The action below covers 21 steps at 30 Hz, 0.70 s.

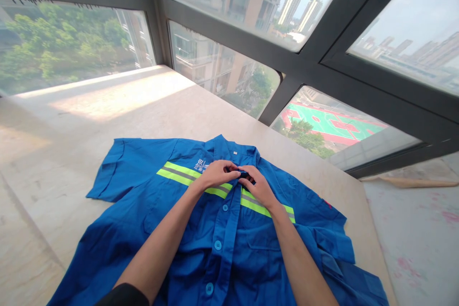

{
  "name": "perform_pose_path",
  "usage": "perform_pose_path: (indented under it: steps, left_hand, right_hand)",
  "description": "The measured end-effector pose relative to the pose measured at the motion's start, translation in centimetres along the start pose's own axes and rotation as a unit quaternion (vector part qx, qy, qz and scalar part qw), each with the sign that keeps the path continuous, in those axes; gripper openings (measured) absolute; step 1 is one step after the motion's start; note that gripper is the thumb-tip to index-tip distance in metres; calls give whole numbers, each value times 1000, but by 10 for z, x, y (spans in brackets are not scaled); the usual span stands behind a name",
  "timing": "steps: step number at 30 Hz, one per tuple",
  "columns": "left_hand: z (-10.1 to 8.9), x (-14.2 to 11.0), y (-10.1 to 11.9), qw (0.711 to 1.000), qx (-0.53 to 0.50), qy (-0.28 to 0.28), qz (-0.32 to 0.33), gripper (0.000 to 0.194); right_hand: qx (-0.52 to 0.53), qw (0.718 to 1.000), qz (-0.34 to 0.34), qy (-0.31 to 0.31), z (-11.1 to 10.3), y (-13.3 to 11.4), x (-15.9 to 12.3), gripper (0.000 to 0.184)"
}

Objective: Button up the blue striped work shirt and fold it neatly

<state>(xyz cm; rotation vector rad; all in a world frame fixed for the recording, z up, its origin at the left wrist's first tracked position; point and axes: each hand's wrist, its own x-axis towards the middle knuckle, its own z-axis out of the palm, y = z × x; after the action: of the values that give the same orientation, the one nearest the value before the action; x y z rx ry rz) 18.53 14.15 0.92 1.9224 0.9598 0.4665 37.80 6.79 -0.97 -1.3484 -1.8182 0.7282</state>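
Observation:
A blue short-sleeved work shirt with yellow-green reflective stripes lies face up on a pale stone sill. Blue buttons run down its front placket. My left hand and my right hand meet at the top of the placket, just below the collar. Both pinch the fabric there with closed fingers. What lies between the fingertips is hidden.
Large dark-framed windows surround the sill at the back and right, showing trees, buildings and a sports court far below. The sill's right edge drops to a stained floor. Bare stone stretches to the left of the shirt.

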Motion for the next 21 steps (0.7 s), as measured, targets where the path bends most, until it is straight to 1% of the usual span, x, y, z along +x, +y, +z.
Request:
perform_pose_path:
  steps: [2, 4, 7, 9, 11, 13, 15, 18, 21]
  left_hand:
    - [1, 0, 1, 1000, 5, -16, 9, 47]
    - [5, 0, 1, 999, 46, 1, 10, 53]
    - [10, 1, 2, 994, 103, 28, 8, 47]
    - [10, 2, 1, 994, 109, 18, 13, 39]
    - [9, 2, 0, 995, 102, 3, 14, 37]
    - [7, 2, -1, 995, 99, 5, 7, 34]
    - [8, 2, 0, 994, 107, 22, -1, 30]
    - [12, 2, 3, 991, 121, 52, -10, 24]
    - [16, 2, 8, 989, 127, 70, -31, 19]
  right_hand:
    - [-4, 1000, 9, 17, 2, 4, -1, 38]
    - [-3, 999, 12, 41, 4, 9, -1, 43]
    - [13, 996, -2, 86, 6, 15, -3, 48]
    - [16, 994, -16, 110, 7, 15, -4, 44]
    - [-4, 991, -22, 129, 9, 12, -5, 35]
    - [-47, 990, -17, 135, 12, 6, -5, 24]
    - [-107, 986, -7, 129, 16, -1, -4, 13]
    - [-174, 976, 9, 134, 22, -9, -2, 11]
    - [-180, 976, 19, 122, 21, -12, 0, 12]
